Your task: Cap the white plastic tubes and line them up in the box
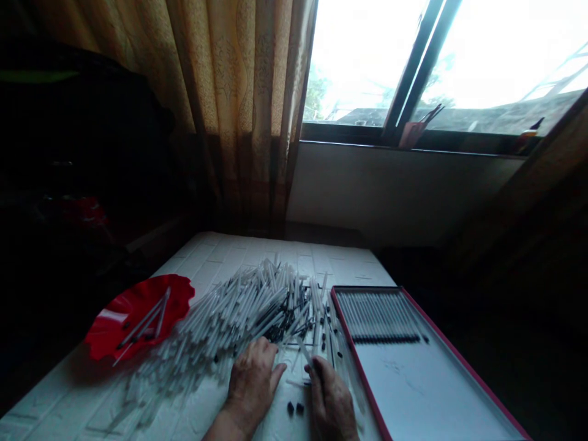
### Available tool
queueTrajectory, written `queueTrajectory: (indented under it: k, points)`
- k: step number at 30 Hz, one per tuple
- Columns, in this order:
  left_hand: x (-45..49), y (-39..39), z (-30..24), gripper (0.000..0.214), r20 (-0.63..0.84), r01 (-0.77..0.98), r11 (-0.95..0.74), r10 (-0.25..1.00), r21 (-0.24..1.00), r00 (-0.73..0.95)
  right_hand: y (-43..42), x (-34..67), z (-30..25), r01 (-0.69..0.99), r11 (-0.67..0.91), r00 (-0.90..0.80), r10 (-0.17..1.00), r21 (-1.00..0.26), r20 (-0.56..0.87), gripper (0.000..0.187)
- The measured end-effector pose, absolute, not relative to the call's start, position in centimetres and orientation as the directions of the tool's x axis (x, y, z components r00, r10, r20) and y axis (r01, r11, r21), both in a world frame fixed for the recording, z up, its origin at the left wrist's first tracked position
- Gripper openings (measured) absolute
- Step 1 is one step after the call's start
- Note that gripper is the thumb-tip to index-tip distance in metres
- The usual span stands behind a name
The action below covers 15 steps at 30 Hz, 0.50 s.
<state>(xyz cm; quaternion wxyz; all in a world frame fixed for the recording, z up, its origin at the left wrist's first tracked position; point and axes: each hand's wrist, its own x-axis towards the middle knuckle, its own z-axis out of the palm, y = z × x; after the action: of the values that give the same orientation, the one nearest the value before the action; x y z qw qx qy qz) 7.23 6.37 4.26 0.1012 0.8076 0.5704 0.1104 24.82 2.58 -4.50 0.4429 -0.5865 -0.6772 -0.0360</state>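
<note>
My left hand [255, 375] reaches to the near edge of a heap of clear plastic tubes [234, 309] that look like pen barrels. Its thumb stands apart from the fingers, whose tips are partly hidden, and nothing shows between them. To the right, my right hand [331, 395] is closed around a clear pen barrel [305, 352], which points up and away to the left. Thin black pieces [278, 324] lie among the heap in front of my hands. Between my hands, two small black caps [295, 408] rest on the table.
A red-rimmed shallow box [404, 386] stands at the right, with a row of black-ended pens [383, 315] in its far part. On the left, a red wavy-edged bowl [108, 327] holds a few tubes. The white brick-patterned table [340, 260] ends below a window.
</note>
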Motion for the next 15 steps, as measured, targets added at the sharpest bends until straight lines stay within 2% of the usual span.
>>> queueTrajectory:
  k: [3, 8, 12, 15]
  points:
    - [8.4, 7.0, 4.1, 0.012, 0.023, 0.937, -0.291, 0.956, 0.192, 0.292, 2.4, 24.9, -4.9, 0.811, 0.309, 0.093, 0.771, -0.498, 0.630, 0.025]
    - [8.4, 7.9, 4.5, 0.015, -0.022, 0.951, -0.264, 0.962, 0.162, 0.271, 2.1, 25.1, -5.1, 0.808, 0.268, 0.170, 0.746, -0.525, 0.644, 0.025]
    - [6.8, 8.3, 6.0, 0.019, -0.039, 0.963, -0.221, 0.972, 0.154, 0.230, 2.4, 25.3, -5.1, 0.836, 0.328, 0.106, 0.690, -0.439, 0.716, 0.023]
    - [4.6, 7.8, 6.6, 0.020, -0.060, 0.966, -0.198, 0.976, 0.168, 0.210, 2.6, 25.2, -5.1, 0.834, 0.319, 0.127, 0.684, -0.451, 0.719, 0.023]
